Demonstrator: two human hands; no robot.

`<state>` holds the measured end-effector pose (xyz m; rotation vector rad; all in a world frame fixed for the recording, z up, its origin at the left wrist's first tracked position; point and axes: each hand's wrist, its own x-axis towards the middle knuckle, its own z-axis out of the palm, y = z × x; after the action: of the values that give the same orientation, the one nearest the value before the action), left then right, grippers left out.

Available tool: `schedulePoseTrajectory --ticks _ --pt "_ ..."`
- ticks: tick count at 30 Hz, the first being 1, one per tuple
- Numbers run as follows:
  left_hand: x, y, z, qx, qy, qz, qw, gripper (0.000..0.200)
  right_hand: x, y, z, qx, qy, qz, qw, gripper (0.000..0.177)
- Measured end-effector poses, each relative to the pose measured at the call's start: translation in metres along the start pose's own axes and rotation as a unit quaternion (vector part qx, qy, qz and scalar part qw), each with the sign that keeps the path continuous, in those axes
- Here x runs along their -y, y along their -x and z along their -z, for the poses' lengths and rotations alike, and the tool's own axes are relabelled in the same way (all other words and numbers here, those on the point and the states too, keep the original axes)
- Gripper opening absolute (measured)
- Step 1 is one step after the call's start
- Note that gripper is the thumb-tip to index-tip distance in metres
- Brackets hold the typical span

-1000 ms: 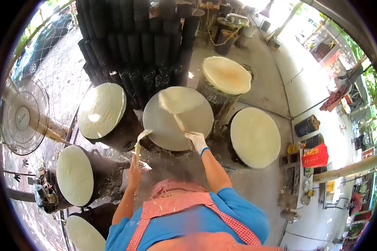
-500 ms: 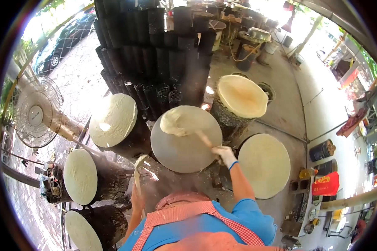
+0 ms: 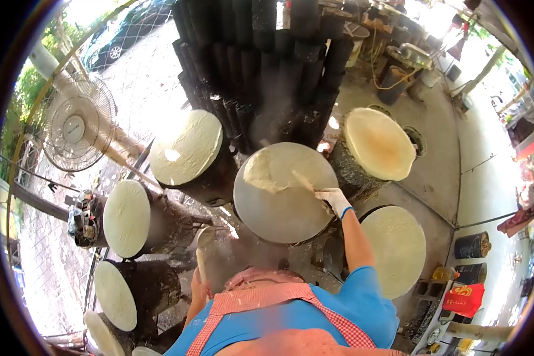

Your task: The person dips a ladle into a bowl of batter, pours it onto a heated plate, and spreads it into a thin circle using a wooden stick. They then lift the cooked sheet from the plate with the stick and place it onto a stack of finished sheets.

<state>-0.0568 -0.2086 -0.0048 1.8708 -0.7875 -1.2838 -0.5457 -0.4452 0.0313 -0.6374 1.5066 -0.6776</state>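
Observation:
My right hand (image 3: pixel 335 202), in a pale glove with a blue cuff, grips a flat wooden spreader (image 3: pixel 303 181). The spreader's blade lies over a round grey griddle (image 3: pixel 279 216). Pale batter (image 3: pixel 264 172) covers the griddle's upper left part. At the lower left, my left hand (image 3: pixel 200 286) is closed round the handle of a ladle (image 3: pixel 205 239), held upright left of the griddle. Pale round sheets lie on the drum stoves around, one at the upper left (image 3: pixel 190 145), one at the right (image 3: pixel 394 252) and a browned one (image 3: pixel 378 142) at the upper right.
Stacked black cylinders (image 3: pixel 261 65) stand behind the griddle. A fan (image 3: pixel 74 127) is by the wire fence at the left, above more drums with pale sheets (image 3: pixel 126 218). A red bag (image 3: pixel 464 299) and an oil bottle (image 3: pixel 444 273) are at the lower right.
The view has shifted, so the stoves appear farther right. The batter patch looks broader on the griddle, and my right hand has moved the spreader a little. The ladle's bowl now shows more clearly.

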Motion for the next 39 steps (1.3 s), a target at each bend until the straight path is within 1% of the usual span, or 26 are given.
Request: schedulePoseTrajectory --ticks 1,3,4,6,7,8,9,10,11,12,13,15,17,18,19,22,25,27,28,31,32,33,35,36,38,39 --pt "0.011 -0.004 0.003 0.004 -0.004 -0.004 1.0 0.062 -0.006 0.003 -0.005 0.024 0.016 -0.014 0.999 0.025" --pt "-0.014 0.013 -0.006 -0.012 0.016 0.036 0.999 0.06 -0.015 0.031 -0.011 0.069 0.063 -0.039 0.995 0.027" --pt "-0.009 0.018 -0.006 -0.013 0.039 0.039 0.998 0.059 -0.027 0.039 -0.007 0.108 0.01 -0.052 0.993 0.029" --pt "-0.004 0.018 -0.006 -0.011 0.083 0.029 0.996 0.059 -0.052 0.019 0.013 0.136 0.018 0.11 0.984 0.024" --pt "-0.005 0.021 -0.007 -0.015 0.075 0.041 0.996 0.061 -0.052 0.012 0.027 0.106 0.02 0.027 0.994 0.022" --pt "-0.005 0.028 -0.003 -0.017 0.061 0.056 0.996 0.063 -0.023 0.019 0.026 0.105 0.039 0.05 0.992 0.013" --pt "-0.004 0.034 0.001 -0.016 0.041 0.073 0.996 0.066 0.014 0.017 0.015 0.071 0.115 -0.006 0.991 0.008" --pt "0.002 0.036 0.002 -0.027 0.03 0.068 0.997 0.068 0.0 -0.041 0.012 -0.018 0.15 0.012 0.988 0.013" --pt "0.007 0.037 -0.002 -0.041 0.039 0.061 0.997 0.066 0.028 -0.014 0.003 0.052 0.056 0.088 0.993 0.016" --pt "0.01 0.039 -0.005 -0.058 0.048 0.053 0.996 0.065 0.031 -0.022 -0.01 0.041 0.089 0.078 0.992 0.018" --pt "0.013 0.043 -0.002 -0.079 0.055 0.045 0.994 0.063 0.033 -0.023 -0.009 0.096 0.116 0.014 0.988 0.023" --pt "0.011 0.05 0.004 -0.06 0.068 0.056 0.994 0.064 0.009 -0.014 0.005 0.168 0.168 0.025 0.971 0.024" --pt "0.012 0.055 0.0 -0.063 0.06 0.051 0.995 0.062 -0.013 0.013 0.025 0.191 0.133 -0.069 0.97 0.024" --pt "0.014 0.056 -0.001 -0.058 0.094 0.044 0.993 0.062 -0.029 0.021 0.04 0.208 0.102 -0.069 0.97 0.025" --pt "0.004 0.061 -0.004 -0.07 0.091 0.067 0.991 0.063 -0.019 0.035 0.046 0.183 0.124 -0.098 0.97 0.026" --pt "0.009 0.064 -0.003 -0.08 0.109 0.076 0.988 0.065 -0.012 -0.011 0.039 0.116 0.115 0.09 0.983 0.026" --pt "0.004 0.071 -0.004 -0.089 0.091 0.081 0.989 0.066 0.028 -0.069 -0.009 0.065 0.123 0.2 0.97 0.025" --pt "0.018 0.068 0.005 -0.088 0.062 0.066 0.992 0.067 0.053 -0.048 -0.026 0.148 0.232 0.081 0.958 0.026" --pt "0.031 0.067 0.011 -0.071 0.084 0.053 0.993 0.067 0.056 -0.028 -0.022 0.18 0.255 0.09 0.946 0.023" --pt "0.023 0.072 0.007 -0.077 0.096 0.067 0.99 0.066 -0.025 -0.059 0.047 0.276 0.201 0.077 0.937 0.012" --pt "0.014 0.074 0.004 -0.077 0.094 0.083 0.989 0.061 -0.006 -0.02 0.055 0.262 0.192 -0.009 0.946 0.017" --pt "0.024 0.074 0.007 -0.08 0.084 0.066 0.991 0.056 0.015 0.021 0.062 0.24 0.182 -0.094 0.949 0.025" --pt "0.013 0.079 0.003 -0.099 0.107 0.103 0.984 0.057 0.012 0.009 0.075 0.203 0.197 -0.044 0.958 0.032" --pt "0.01 0.082 0.01 -0.07 0.114 0.133 0.982 0.072 0.011 -0.01 0.064 0.192 0.206 0.053 0.958 0.034" --pt "0.013 0.081 0.011 -0.081 0.147 0.114 0.979 0.066 0.044 -0.029 0.009 0.153 0.221 0.131 0.954 0.034" --pt "0.018 0.084 0.014 -0.09 0.165 0.107 0.976 0.063 0.067 -0.029 -0.024 0.14 0.234 0.111 0.956 0.033"
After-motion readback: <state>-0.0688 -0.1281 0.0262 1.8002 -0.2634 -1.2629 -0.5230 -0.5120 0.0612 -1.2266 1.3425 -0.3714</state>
